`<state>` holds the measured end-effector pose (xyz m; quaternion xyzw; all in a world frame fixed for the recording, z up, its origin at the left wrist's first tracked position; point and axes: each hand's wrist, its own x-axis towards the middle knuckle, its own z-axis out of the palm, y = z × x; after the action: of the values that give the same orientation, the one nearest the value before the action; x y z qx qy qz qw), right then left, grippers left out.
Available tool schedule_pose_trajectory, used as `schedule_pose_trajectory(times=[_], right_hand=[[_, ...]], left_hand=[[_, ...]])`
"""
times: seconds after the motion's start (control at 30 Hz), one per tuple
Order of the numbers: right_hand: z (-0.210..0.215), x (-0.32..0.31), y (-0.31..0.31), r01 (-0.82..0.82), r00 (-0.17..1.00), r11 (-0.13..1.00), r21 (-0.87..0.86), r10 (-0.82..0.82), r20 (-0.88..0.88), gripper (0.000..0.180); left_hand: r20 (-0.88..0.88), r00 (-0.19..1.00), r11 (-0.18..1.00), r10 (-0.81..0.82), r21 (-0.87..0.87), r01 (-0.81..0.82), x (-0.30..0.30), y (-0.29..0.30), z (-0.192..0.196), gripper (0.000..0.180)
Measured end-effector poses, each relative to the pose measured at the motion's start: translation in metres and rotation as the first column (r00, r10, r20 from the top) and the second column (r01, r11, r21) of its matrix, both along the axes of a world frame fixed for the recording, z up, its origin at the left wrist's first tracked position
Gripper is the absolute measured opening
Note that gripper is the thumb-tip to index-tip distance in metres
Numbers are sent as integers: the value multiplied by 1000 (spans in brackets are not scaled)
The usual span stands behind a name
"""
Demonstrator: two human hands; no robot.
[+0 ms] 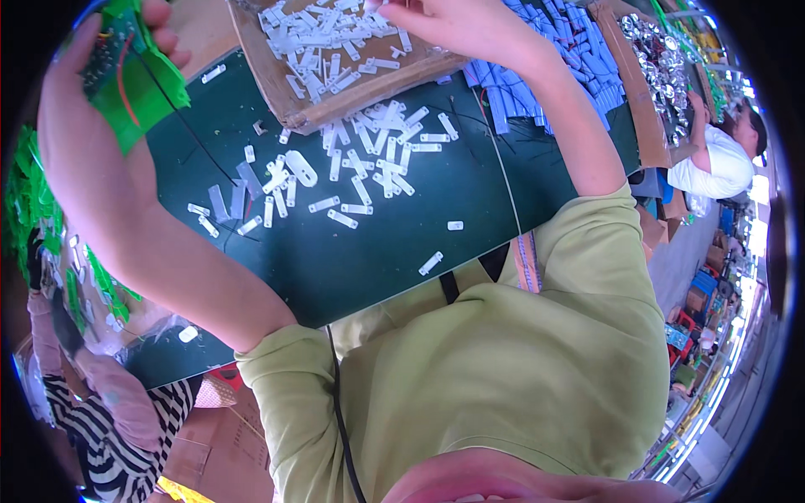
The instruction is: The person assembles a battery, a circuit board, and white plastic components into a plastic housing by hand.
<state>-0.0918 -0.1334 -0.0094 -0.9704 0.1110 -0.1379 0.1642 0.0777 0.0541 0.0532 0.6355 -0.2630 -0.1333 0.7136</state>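
Observation:
At the upper left, my left hand (71,105) is closed around a bright green plastic part (142,96). A small circuit board with a red and a black wire shows against it. My right hand (428,21) reaches over a shallow cardboard tray (289,113) full of small white plastic pieces (323,50). Its fingers are drawn together at the top edge among these pieces; what they pinch, if anything, cannot be made out. Below the tray, more white pieces (360,159) lie scattered on the dark green table (369,256).
Blue-wrapped parts with wires (553,63) are heaped right of the tray. Beyond them, a cardboard box (641,109) holds shiny metal parts (658,50). Green parts (38,189) pile up at the left, beside a co-worker in striped clothing (126,427). Another person in white (725,163) sits far right.

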Motion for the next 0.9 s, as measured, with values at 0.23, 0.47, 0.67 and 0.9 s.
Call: schedule_pose_trajectory(times=[0.23, 0.47, 0.67, 0.9], right_hand=[[16, -10, 25, -12, 997, 992, 123, 22, -80, 26], [64, 19, 42, -526, 819, 393, 754, -5, 574, 61], [48, 33, 46, -475, 780, 419, 774, -207, 591, 51], [41, 39, 19, -491, 759, 342, 801, -283, 586, 48]], left_hand=[[8, 988, 987, -153, -41, 153, 12, 10, -2, 26], [-26, 837, 835, -547, -95, 542, -24, -4, -11, 26], [1, 854, 852, -520, -59, 520, -46, -21, -17, 25], [-89, 857, 859, -508, 22, 511, -58, -44, -31, 36]])
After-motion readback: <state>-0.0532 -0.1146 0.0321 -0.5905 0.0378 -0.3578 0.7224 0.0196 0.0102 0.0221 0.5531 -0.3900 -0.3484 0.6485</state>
